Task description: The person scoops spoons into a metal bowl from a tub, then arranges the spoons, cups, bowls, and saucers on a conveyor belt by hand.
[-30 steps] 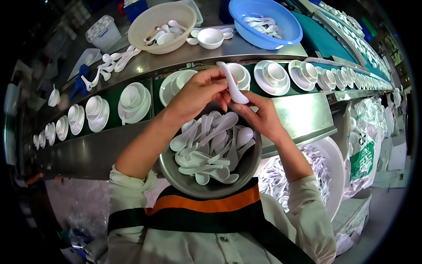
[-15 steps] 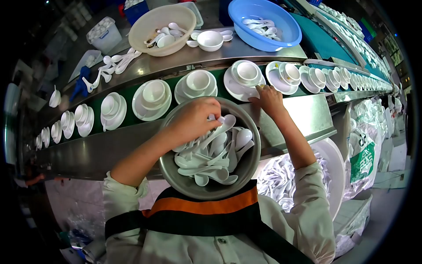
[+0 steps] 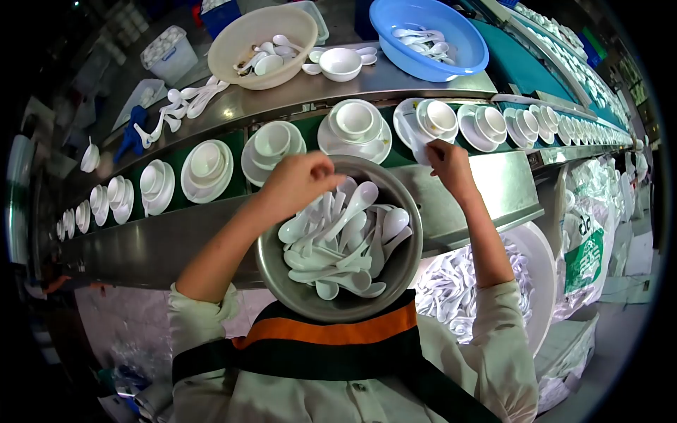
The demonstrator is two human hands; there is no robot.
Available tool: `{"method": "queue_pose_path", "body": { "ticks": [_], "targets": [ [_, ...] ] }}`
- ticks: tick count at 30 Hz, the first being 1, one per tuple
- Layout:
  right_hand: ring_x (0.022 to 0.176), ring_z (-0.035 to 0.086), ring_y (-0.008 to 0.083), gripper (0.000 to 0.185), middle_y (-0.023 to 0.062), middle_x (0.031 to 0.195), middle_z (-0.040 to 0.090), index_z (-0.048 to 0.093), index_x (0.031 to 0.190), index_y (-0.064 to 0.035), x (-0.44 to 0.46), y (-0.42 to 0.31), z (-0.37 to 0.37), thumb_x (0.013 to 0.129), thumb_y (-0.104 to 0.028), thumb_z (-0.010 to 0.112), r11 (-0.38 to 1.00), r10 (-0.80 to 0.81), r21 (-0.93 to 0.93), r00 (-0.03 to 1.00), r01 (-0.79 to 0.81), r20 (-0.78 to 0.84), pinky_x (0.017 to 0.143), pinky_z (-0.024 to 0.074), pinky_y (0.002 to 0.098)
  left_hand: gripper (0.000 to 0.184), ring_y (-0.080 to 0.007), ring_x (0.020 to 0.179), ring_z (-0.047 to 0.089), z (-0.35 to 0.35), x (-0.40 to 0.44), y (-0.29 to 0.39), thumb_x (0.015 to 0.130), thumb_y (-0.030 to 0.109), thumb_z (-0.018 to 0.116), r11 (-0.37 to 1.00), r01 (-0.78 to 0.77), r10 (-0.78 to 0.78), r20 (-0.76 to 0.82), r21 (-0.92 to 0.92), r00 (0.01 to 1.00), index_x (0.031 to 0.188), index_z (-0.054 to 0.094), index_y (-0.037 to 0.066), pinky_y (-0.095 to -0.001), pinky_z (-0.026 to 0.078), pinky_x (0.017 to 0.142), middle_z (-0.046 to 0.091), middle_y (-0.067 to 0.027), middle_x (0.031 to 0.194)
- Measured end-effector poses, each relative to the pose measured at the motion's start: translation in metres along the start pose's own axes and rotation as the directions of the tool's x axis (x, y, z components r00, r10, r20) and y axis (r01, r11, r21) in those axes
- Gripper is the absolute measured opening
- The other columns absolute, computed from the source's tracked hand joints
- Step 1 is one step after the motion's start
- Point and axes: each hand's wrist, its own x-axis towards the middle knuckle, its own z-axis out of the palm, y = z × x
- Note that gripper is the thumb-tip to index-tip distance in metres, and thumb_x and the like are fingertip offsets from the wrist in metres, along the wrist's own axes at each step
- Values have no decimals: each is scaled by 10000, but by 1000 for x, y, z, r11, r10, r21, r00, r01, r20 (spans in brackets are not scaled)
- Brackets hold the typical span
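Observation:
A metal bowl (image 3: pixel 411 264) full of white spoons (image 3: pixel 331 243) sits in front of my body. Over its upper left rim is my left hand (image 3: pixel 303 182), fingers curled and slightly blurred; whatever they hold, if anything, is hidden. My right hand (image 3: pixel 449 168) is closed in a pinch on a white spoon (image 3: pixel 419 151) at the lower edge of a plate (image 3: pixel 404 121) that carries a cup and a small bowl. Left of it on the green belt (image 3: pixel 308 132) stands another plate (image 3: pixel 374 149) with stacked dishes.
Behind the belt, a metal shelf (image 3: pixel 282 101) holds a beige basin (image 3: pixel 236 32), a blue basin (image 3: pixel 430 63), a small bowl (image 3: pixel 340 65) and loose spoons (image 3: pixel 204 99). A large white tub (image 3: pixel 541 282) of spoons stands at lower right, beside a plastic sack (image 3: pixel 584 233).
Dish sets on the belt have shifted left. My left hand has risen from the spoons towards the bowl's rim. My right hand has moved slightly right and down, now at the following plate.

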Motion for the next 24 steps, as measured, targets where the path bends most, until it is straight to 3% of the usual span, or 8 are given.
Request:
{"method": "queue_pose_path", "body": {
  "ticks": [4,6,7,11,14,16,20,24],
  "targets": [
    [567,621,283,210,173,587,593,620,852,27,24,41,16,819,-173,567,989,85,-127,996,-80,31,528,488,361,391,-180,558,566,18,-31,-5,744,303,673,886,-76,-4,172,457,985,964,532,12,-321,443,532,586,-100,642],
    [640,611,338,253,198,655,604,625,837,19,31,38,19,811,-230,590,945,112,-318,990,-78,90,596,485,393,460,-176,561,564,20,-37,-5,744,323,683,931,-60,-10,189,361,982,1035,485,26,-309,447,541,599,-92,668],
    [719,601,357,270,210,763,610,624,864,7,21,17,19,802,-254,605,881,-159,-450,987,147,10,638,475,406,502,-179,557,559,20,-42,1,748,335,682,970,-12,-51,250,243,967,1067,449,24,-308,448,546,602,-92,682],
    [739,607,299,240,109,871,616,604,941,-36,-19,-88,-2,724,-122,660,914,-391,-34,901,404,189,627,493,367,582,-177,610,554,16,-58,-1,755,330,687,992,31,-69,309,126,949,1138,367,31,-301,448,584,610,-110,755],
    [941,534,195,284,54,988,585,612,929,-101,-39,-102,28,649,-80,655,508,-719,-158,518,847,462,938,357,334,484,-196,709,563,14,-68,-10,736,235,699,993,10,-42,276,114,960,1098,441,45,-314,448,646,606,-121,800],
    [943,535,181,233,48,977,592,617,915,-103,-39,-95,48,683,-83,622,356,-719,-335,484,873,499,973,318,344,317,-240,752,562,13,-71,-23,720,154,679,929,-186,101,264,321,959,989,546,54,-332,446,679,594,-109,801],
    [950,541,185,181,45,964,596,618,900,-90,-35,-103,39,721,-81,588,302,-693,-307,429,903,579,929,377,327,142,-260,790,561,9,-75,-35,745,101,627,954,-203,144,255,221,956,862,607,23,-332,445,710,590,-99,828],
    [774,596,254,148,80,885,617,615,903,-72,-33,-107,0,761,-113,619,516,-777,-98,513,851,364,675,500,332,143,-240,771,572,-2,-77,-25,803,125,580,949,-234,215,112,211,970,881,613,9,-308,455,669,592,-104,839]
  ]
}}
